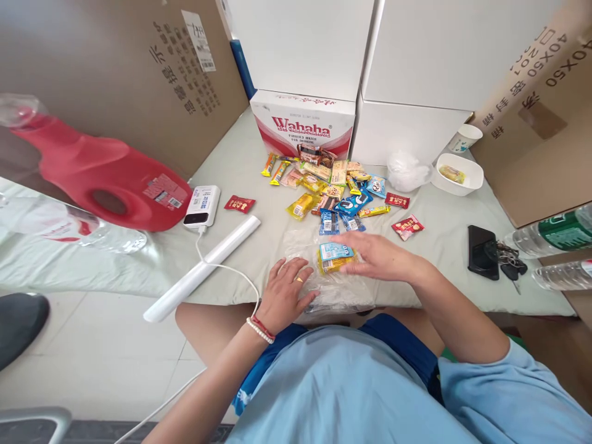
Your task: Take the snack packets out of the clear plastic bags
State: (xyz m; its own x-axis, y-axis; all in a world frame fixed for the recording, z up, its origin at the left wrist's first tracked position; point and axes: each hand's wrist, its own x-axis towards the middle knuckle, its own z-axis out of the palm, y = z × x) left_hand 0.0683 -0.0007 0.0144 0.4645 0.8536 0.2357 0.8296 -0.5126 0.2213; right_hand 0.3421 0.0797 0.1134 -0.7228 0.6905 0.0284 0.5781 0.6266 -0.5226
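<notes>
The left hand [283,291] lay flat on a clear plastic bag [340,295] at the near edge of the table [240,259], fingers loosely spread and pressing the film down, a ring on one finger and a red-and-white bracelet at the wrist. The right hand [375,256] reached across from the other side, its fingers stretched out and close together over a yellow snack packet [333,258] with a blue label; the fingertips touched the packet, but whether they pinched it could not be told. The packet sat between the two hands, just beyond the left fingertips, on or inside the bag; which one was unclear.

Beyond the fingers a pile of small wrapped snacks [333,191] was scattered, with a blue Oreo pack [354,202] among them. Behind the pile stood a red-and-white carton [303,126] printed "Wahaha" and "purified water for drinking". Far left of the left hand lay a white power bank [202,207], its cable running toward the left wrist, beside a white tube [203,268] and a red jug [102,176]. Right of the right forearm were a black phone [482,251] and keys [511,262]. The cardboard box [541,105] behind them read "40X50".
</notes>
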